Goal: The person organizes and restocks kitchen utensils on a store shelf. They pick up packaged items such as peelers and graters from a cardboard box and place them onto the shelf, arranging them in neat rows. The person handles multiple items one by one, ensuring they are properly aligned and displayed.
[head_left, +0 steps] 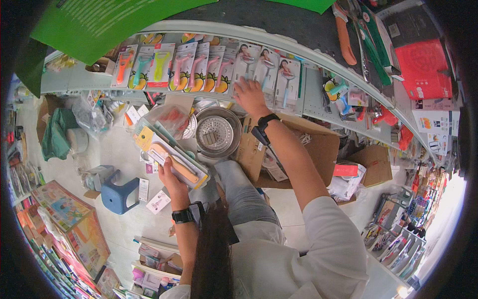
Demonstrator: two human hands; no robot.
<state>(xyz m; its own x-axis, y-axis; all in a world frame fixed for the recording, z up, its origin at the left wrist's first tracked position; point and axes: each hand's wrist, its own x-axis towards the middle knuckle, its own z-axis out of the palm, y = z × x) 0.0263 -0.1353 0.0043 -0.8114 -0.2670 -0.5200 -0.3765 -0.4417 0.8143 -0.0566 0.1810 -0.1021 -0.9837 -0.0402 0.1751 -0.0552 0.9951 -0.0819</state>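
Observation:
My left hand (174, 183) grips a stack of carded packs, the top one a peeler with a wooden handle (179, 164). My right hand (251, 95) reaches onto the shelf, its fingers spread over the lower part of a carded peeler (244, 61) with a metal head. Beside it on the right lie two similar carded peelers (286, 82). To its left is a row of carded pink peelers (182, 69), then a lime-green one (160, 67), a teal one (141, 69) and an orange one (123, 69). Whether the right fingers grip anything is hidden.
Below the shelf (74, 82) stand a steel basin (236, 129) with a perforated steamer plate and an open cardboard box (321, 149). A blue plastic stool (118, 194) is at the left on the floor. Scissors or shears in packs (377, 45) lie on the upper shelf.

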